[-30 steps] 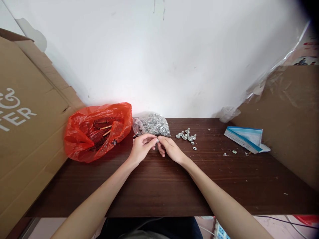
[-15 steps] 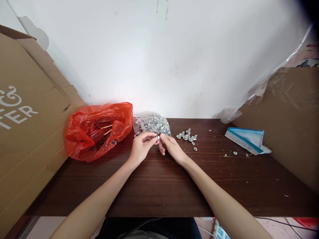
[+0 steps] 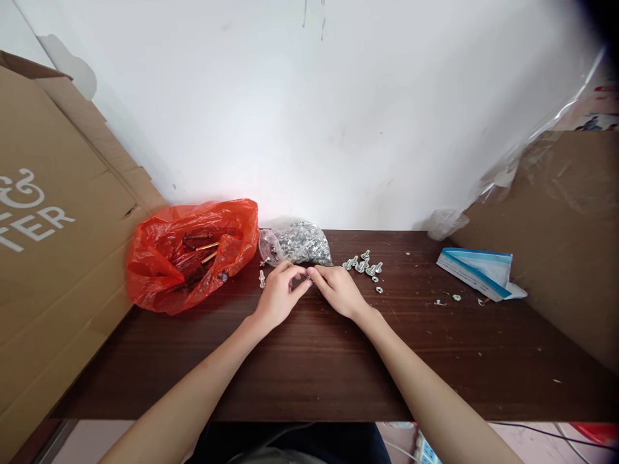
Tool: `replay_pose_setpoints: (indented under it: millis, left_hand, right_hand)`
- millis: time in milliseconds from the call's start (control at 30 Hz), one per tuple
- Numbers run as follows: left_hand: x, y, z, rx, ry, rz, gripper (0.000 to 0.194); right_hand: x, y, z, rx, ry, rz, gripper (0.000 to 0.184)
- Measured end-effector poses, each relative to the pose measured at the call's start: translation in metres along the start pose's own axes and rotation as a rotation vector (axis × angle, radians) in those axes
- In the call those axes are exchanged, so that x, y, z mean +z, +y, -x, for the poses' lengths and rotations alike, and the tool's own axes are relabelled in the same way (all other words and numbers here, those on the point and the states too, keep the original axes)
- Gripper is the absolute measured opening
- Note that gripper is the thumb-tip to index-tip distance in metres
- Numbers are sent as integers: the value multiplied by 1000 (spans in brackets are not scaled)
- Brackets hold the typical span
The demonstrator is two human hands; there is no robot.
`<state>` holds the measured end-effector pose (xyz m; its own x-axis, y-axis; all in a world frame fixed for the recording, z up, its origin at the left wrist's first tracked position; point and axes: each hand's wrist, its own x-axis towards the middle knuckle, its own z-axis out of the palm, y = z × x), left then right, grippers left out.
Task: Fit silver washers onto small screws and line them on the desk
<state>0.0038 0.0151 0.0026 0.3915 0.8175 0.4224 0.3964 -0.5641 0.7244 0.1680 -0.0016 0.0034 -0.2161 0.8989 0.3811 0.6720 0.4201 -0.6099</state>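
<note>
We've got left hand (image 3: 279, 294) and right hand (image 3: 341, 292) pinching small metal fastener (image 3: 308, 278), presumably steadying it both sides.

- Before me rises a white wall (image 3: 217, 116), marked by thin grey streaks (image 3: 323, 29).
- A dark wood-grain table (image 3: 309, 380) stands against it.
- Pale pink floor (image 3: 541, 446) shows below the front edge.
- Soft light whitens the wall, dimming rightward.

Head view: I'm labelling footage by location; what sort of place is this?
Probably a makeshift work corner: a dark table against a wall, a clear bag of metal parts, loose bolt-like pieces.
</note>
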Motion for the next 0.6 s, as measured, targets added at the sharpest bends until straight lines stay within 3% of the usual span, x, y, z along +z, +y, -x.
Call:
replay_pose_setpoints:
  millis: [233,400,500,600]
  left_hand:
    - [-1,-3,2,1,-80,-156,13]
    - [-1,-3,1,-25,-110,-184,7]
    - [-1,-3,2,-43,-105,-197,8]
    - [-1,-3,2,-48,-125,-234,10]
  right_hand:
    - [4,1,1,-25,-77,56,45]
    - [-5,2,-1,37,21,57,43]
    - [-8,2,-2,45,59,22,29]
    - [-9,0,-1,7,-19,-30,11]
